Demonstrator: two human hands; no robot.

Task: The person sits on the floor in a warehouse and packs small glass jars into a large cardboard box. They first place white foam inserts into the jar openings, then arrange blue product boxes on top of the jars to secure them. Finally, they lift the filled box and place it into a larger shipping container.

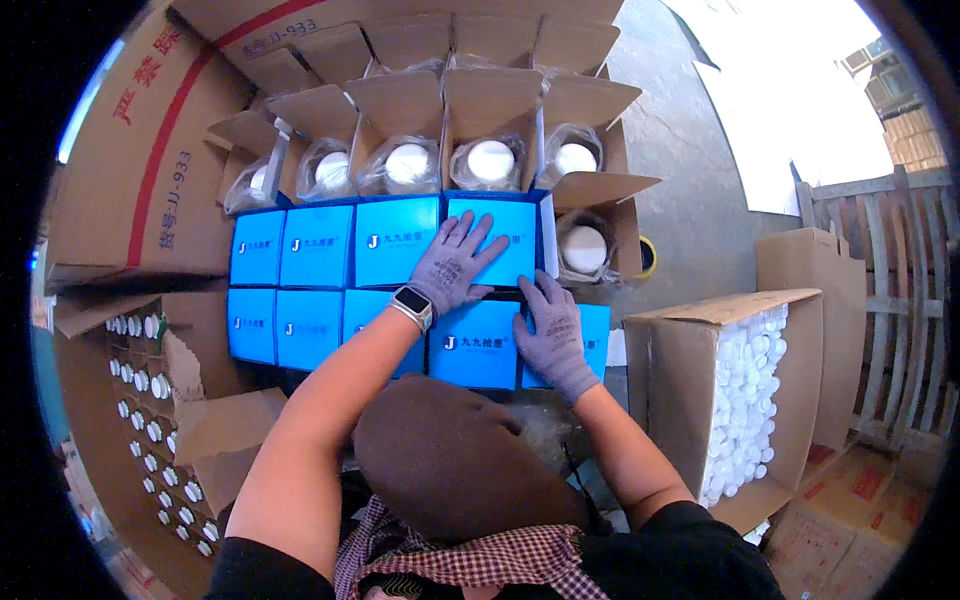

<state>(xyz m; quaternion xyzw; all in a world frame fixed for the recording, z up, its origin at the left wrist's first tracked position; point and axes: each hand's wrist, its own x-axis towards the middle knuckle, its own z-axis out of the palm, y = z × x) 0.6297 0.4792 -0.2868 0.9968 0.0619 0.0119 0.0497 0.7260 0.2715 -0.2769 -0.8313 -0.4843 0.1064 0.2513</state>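
Fingers on your gloved left hand are spread wide and laid flat over the right-hand closed blue box of the back row, in the upper middle of the frame, pressed to its top rather than wrapped around anything. Those on your right hand are slightly parted and loosely bent, with the fingertips at that box's lower right corner; you cannot tell from this view how firmly they touch it. Your right palm lies over the front-row blue box at the right end, hiding much of it, and more closed blue boxes run leftward in both rows. Your left wrist bears a watch. Just right of the box you touch stands an open carton holding a white-lidded container, its flap raised beside your working spot. Behind, open cartons with upright flaps line the upper middle. Near them, a ring-shaped roll lies on the grey floor. A tall carton fills the upper left; capped bottles sit in a divided box at lower left, and small white caps crowd a carton at right. Your brown head covering blocks part of the front row's near edge.
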